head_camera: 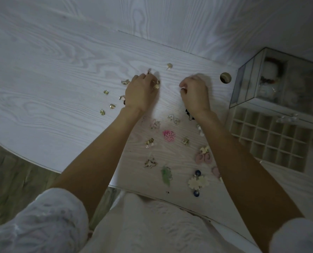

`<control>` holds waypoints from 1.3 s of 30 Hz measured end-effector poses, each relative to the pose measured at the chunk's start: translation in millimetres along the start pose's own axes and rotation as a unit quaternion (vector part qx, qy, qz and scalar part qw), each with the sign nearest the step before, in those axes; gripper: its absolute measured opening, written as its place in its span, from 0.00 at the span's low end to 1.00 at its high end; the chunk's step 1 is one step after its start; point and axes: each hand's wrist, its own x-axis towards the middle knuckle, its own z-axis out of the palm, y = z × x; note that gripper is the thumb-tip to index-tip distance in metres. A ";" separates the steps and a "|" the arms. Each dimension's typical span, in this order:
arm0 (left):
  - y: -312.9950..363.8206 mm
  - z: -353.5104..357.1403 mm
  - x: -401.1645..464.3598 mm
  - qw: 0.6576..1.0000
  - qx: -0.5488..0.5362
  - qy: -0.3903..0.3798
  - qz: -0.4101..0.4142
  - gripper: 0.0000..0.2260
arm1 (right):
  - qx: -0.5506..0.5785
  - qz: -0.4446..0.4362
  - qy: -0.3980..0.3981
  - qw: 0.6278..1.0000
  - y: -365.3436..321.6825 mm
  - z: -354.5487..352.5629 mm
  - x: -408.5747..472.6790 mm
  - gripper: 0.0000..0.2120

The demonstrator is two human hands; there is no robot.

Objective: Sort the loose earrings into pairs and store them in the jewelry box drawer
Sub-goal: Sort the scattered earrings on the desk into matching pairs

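Loose earrings lie scattered on the white wood-grain table [60, 73]. Small gold studs [112, 106] sit left of my left hand [140, 92], whose curled fingers rest over a gold earring [156, 86]. My right hand [195, 92] is curled with something small and pale pinched at its fingertips. Between my forearms lie a pink flower pair [169, 136], a clear heart pair [173, 119], a green leaf earring [166, 175] and a cream flower with blue beads [197, 181]. The jewelry box drawer [267, 137], a grid of empty cells, stands pulled out at right.
The glass jewelry box [272, 81] rises behind the drawer at the right. A round cable hole [225, 77] is cut in the table next to it. A lone pale stud [169, 66] lies beyond my hands. The table's front edge runs near my lap.
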 end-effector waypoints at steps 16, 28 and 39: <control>-73.1 -45.1 -83.4 0.989 -0.052 0.092 -0.100 0.12 | 0.054 -0.096 -0.073 0.991 -30.9 21.3 -29.6 0.06; -59.9 -33.5 -70.2 0.996 0.001 0.077 -0.046 0.07 | 0.090 -0.093 -0.086 0.988 -53.5 35.2 -39.4 0.08; -26.9 -17.4 -72.3 0.999 -0.031 -0.016 -0.027 0.06 | -0.089 -0.134 -0.093 0.983 -60.0 26.8 -44.0 0.07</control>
